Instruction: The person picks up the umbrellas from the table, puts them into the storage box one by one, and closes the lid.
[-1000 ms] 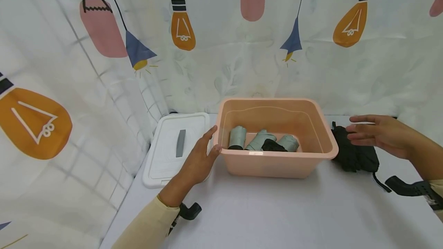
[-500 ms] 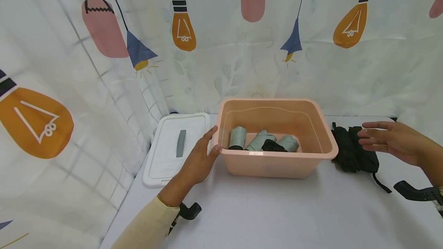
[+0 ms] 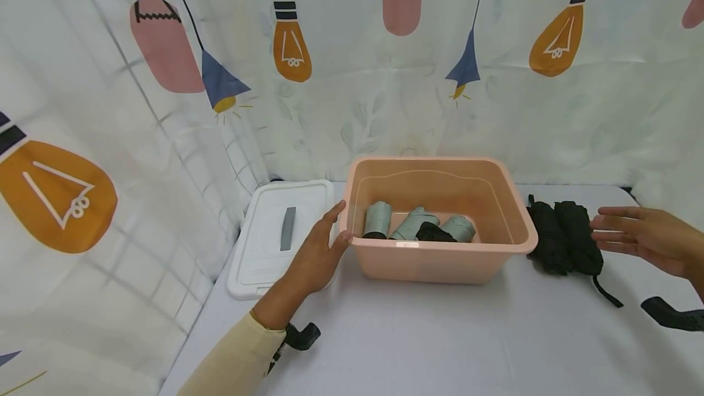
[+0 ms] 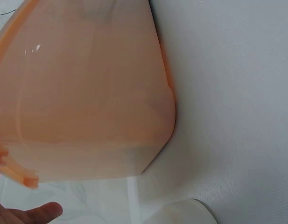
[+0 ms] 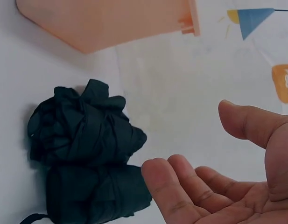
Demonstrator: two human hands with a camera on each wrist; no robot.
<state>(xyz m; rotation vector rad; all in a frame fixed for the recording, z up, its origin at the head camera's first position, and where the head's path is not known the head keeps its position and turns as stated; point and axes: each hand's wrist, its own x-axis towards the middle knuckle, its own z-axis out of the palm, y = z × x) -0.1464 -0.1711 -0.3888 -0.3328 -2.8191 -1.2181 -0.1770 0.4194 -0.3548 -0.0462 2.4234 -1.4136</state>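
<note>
The peach plastic bin (image 3: 429,266) stands on the table with its mouth up. My left hand (image 3: 315,255) rests against its left rim, thumb and fingers extended. Inside lie several pale grey-green rolled bundles (image 3: 378,217) and a black fabric piece (image 3: 434,232). Right of the bin, two black fabric bundles (image 3: 577,237) that look like folded compact umbrellas lie side by side, one with a strap. My right hand (image 3: 646,238) hovers just right of them, fingers loosely extended, holding nothing. In the right wrist view its fingertips (image 5: 158,172) overlap the nearer black bundle (image 5: 94,193).
A white lid (image 3: 255,249) with a grey handle lies left of the bin, partly behind my left arm. A patterned curtain (image 3: 352,78) hangs along the back, and a wire grid (image 3: 181,298) shows behind the left cloth. White cloth covers the table (image 3: 440,341).
My right hand has drawn back to the right and slightly down, away from the black bundles, uncovering more of them. The left hand and the bin have stayed in place.
</note>
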